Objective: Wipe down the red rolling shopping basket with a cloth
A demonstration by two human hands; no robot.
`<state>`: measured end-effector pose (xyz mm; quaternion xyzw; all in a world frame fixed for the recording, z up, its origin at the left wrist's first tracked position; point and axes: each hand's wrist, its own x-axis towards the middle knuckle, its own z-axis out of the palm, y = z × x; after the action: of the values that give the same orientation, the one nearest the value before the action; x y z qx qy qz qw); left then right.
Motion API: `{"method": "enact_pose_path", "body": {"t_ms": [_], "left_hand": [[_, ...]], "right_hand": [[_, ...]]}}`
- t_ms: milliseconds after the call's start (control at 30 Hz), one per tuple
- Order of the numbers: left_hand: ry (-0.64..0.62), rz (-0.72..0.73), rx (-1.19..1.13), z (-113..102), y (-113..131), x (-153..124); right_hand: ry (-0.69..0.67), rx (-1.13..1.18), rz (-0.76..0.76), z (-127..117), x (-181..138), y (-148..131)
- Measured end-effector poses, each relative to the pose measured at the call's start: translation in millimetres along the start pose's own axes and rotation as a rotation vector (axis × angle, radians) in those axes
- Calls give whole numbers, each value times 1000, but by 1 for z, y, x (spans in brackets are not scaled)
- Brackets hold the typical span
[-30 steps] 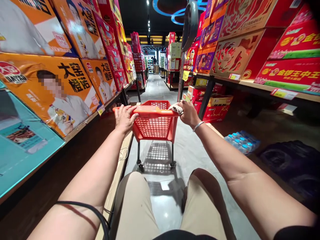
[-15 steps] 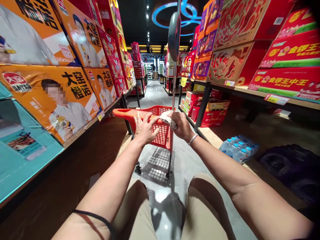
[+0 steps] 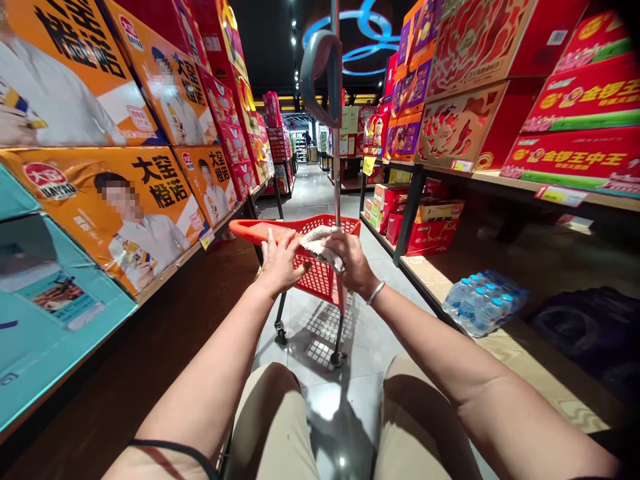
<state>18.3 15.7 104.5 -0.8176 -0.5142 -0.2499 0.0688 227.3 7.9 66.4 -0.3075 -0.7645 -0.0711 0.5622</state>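
Note:
A red plastic shopping cart (image 3: 320, 273) stands in the aisle in front of my knees, turned at an angle. My left hand (image 3: 278, 261) rests on its near rim with the fingers curled over the edge. My right hand (image 3: 350, 261) is closed on a whitish cloth (image 3: 316, 241) and presses it onto the cart's rim beside the left hand. The cart's grey upright handle (image 3: 325, 73) rises above the hands. A silver bracelet (image 3: 375, 292) sits on my right wrist.
Orange boxes (image 3: 145, 213) fill the shelf on the left. Red gift boxes (image 3: 565, 160) line the shelves on the right. A pack of water bottles (image 3: 480, 300) lies on the low right shelf. The tiled aisle (image 3: 313, 183) runs ahead past more stacks.
The cart has turned and swung left, its upright handle moving to the centre. My two hands have come close together on the rim, the right one still holding the cloth.

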Motion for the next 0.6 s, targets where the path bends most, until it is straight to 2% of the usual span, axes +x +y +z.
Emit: {"method": "enact_pose_path", "body": {"t_ms": [67, 167, 233, 300, 367, 400, 433, 467, 533, 600], "left_hand": [[-7, 40, 10, -1, 10, -4], [2, 122, 4, 0, 24, -10], [27, 111, -4, 2, 28, -11], [48, 85, -19, 5, 29, -10], [55, 78, -30, 7, 28, -8], [55, 80, -31, 7, 27, -8], [56, 82, -30, 8, 27, -7], [57, 83, -28, 8, 26, -7], [64, 83, -32, 8, 25, -8], [66, 83, -43, 8, 25, -8]], "right_hand": [[-30, -1, 2, 2, -12, 11], [-88, -41, 131, 5, -37, 36], [-138, -53, 199, 3, -46, 47], [-44, -58, 203, 0, -40, 48], [161, -97, 150, -3, -20, 42], [231, -128, 89, -5, -7, 38], [238, -167, 2, -7, 8, 36], [188, -217, -96, -9, 24, 35], [6, -342, -278, -15, 57, 38], [-135, -466, -395, -27, 94, 45]]}}
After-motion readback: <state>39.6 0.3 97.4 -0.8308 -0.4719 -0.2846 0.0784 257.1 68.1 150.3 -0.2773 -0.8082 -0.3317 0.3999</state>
